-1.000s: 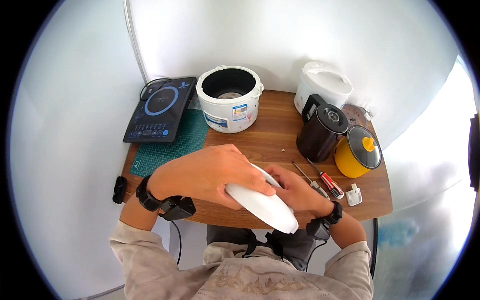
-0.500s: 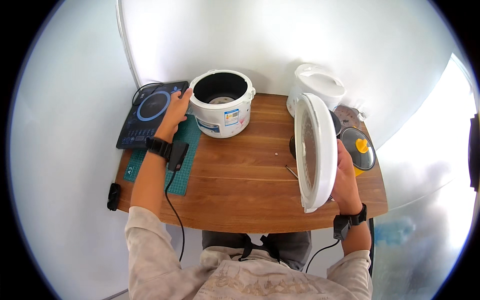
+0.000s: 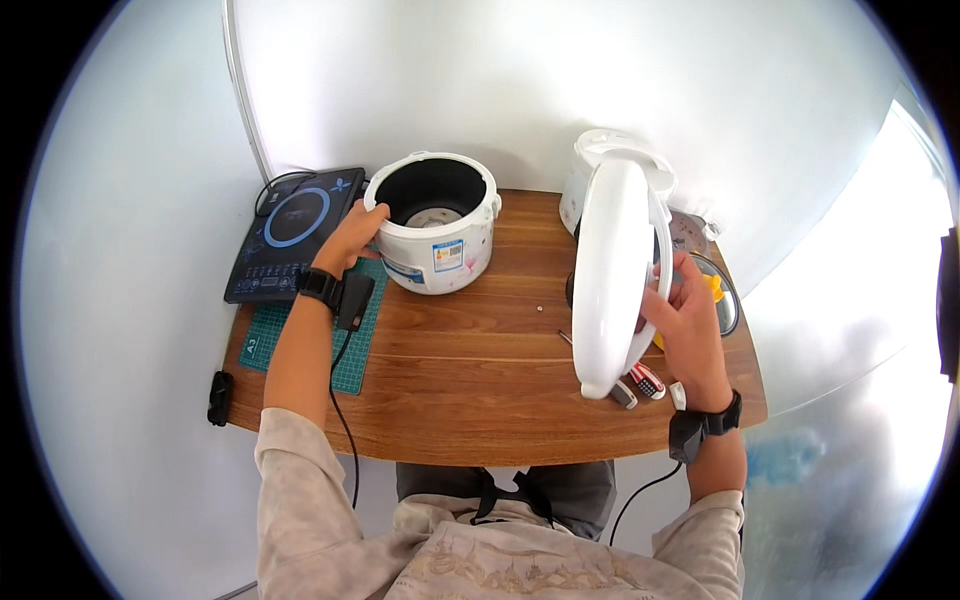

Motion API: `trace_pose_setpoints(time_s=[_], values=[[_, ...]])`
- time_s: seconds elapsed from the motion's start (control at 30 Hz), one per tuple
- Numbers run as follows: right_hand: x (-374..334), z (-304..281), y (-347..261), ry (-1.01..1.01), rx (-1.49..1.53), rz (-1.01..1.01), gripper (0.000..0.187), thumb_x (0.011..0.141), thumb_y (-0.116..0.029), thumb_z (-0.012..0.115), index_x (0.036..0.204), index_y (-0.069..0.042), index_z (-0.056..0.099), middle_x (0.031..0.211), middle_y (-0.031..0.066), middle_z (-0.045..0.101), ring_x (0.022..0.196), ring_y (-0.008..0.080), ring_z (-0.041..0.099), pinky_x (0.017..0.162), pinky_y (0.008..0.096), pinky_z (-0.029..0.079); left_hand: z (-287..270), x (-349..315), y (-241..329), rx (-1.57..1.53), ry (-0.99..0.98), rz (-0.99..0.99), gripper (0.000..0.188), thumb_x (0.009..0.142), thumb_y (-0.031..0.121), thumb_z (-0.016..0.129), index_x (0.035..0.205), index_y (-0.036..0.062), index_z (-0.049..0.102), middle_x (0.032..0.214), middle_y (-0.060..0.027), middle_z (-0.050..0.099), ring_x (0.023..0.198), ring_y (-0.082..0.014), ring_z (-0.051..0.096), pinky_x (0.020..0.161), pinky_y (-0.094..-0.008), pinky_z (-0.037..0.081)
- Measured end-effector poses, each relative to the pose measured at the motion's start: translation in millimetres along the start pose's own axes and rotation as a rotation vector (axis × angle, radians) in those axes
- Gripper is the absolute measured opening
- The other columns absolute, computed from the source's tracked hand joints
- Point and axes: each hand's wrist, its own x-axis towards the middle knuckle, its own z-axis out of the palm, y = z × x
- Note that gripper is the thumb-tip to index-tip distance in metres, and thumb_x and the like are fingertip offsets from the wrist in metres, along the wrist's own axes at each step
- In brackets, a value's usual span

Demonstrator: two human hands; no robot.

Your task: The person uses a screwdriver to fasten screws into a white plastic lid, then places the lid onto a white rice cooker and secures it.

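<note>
A white rice cooker body (image 3: 478, 262) with a dark, hollow inside stands at the back left of the table. My left hand (image 3: 350, 238) grips its left rim, with the thumb over the top edge. On the right, my right hand (image 3: 692, 325) holds a white rice cooker lid (image 3: 606, 285) up on edge above the table. The fingers curl at the lid's right side, by a white ring-like edge. The lid's smooth, rounded side faces left. Partly behind it is a second white appliance (image 3: 583, 165) with a handle.
At left lie a black induction cooktop (image 3: 262, 255), a green cutting mat (image 3: 350, 360) and a small black object (image 3: 220, 398). Tools with a red-and-white handle (image 3: 647, 380) rest below the lid. A glass lid (image 3: 734, 318) sits behind my right hand. A tiny screw-like piece (image 3: 540, 308) lies mid-table.
My right hand has turned the lid, so its inner face no longer shows and the tools below are uncovered. My left hand has closed on the cooker's rim, and the cooker sits slightly nearer.
</note>
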Motion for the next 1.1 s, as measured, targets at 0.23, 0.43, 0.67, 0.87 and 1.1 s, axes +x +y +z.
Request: trace_pose_setpoints(time_s=[0.23, 0.43, 0.67, 0.87, 1.1], values=[[38.7, 23.3, -37.4, -0.113, -0.05, -0.011, 0.056, 0.088, -0.024, 0.079, 0.122, 0.01, 0.051, 0.081, 0.0099, 0.07, 0.074, 0.0139, 0.068, 0.067, 0.0268, 0.056, 10.5, -50.2, 7.0, 0.104, -0.189, 0.018, 0.07, 0.092, 0.033, 0.055, 0.152, 0.0068, 0.034, 0.14, -0.0198, 0.051, 0.127, -0.0358, 0.051, 0.099, -0.0601, 0.049], [81.3, 58.1, -34.5, -0.24, -0.119, -0.057, 0.069, 0.084, -0.036, 0.084, 0.121, 0.012, 0.051, 0.098, 0.0174, 0.069, 0.083, 0.0187, 0.071, 0.068, 0.0315, 0.06, 29.1, -75.8, 1.6, 0.083, -0.311, 0.087, 0.07, 0.097, 0.034, 0.057, 0.157, 0.0086, 0.032, 0.142, -0.0185, 0.054, 0.121, -0.031, 0.061, 0.093, -0.0455, 0.057], [104.4, 87.9, -26.3, -0.415, -0.318, -0.007, 0.067, 0.088, -0.041, 0.081, 0.126, 0.007, 0.051, 0.103, 0.0169, 0.068, 0.094, 0.0215, 0.07, 0.074, 0.035, 0.061, 22.3, -82.7, -3.1, -0.098, -0.361, 0.061, 0.084, 0.103, 0.071, 0.03, 0.162, 0.0128, 0.024, 0.155, -0.0221, 0.042, 0.142, -0.034, 0.042, 0.113, -0.0554, 0.039], [116.1, 91.6, -23.8, -0.516, -0.353, -0.007, 0.068, 0.088, -0.041, 0.08, 0.126, 0.006, 0.051, 0.106, 0.0179, 0.067, 0.094, 0.0219, 0.069, 0.073, 0.0344, 0.059, 31.7, -100.7, 12.4, -0.162, -0.271, 0.138, 0.083, 0.103, 0.07, 0.031, 0.162, 0.0134, 0.022, 0.156, -0.023, 0.04, 0.142, -0.0346, 0.04, 0.114, -0.0559, 0.035], [128.8, 89.7, -12.2, -0.527, -0.43, 0.049, 0.073, 0.086, -0.045, 0.082, 0.128, 0.007, 0.051, 0.105, 0.0173, 0.067, 0.089, 0.0206, 0.067, 0.068, 0.0326, 0.056, 39.8, -102.3, 9.5, -0.104, -0.215, 0.162, 0.082, 0.102, 0.072, 0.033, 0.157, 0.0111, 0.038, 0.155, -0.0172, 0.044, 0.139, -0.0323, 0.043, 0.11, -0.0513, 0.039]])
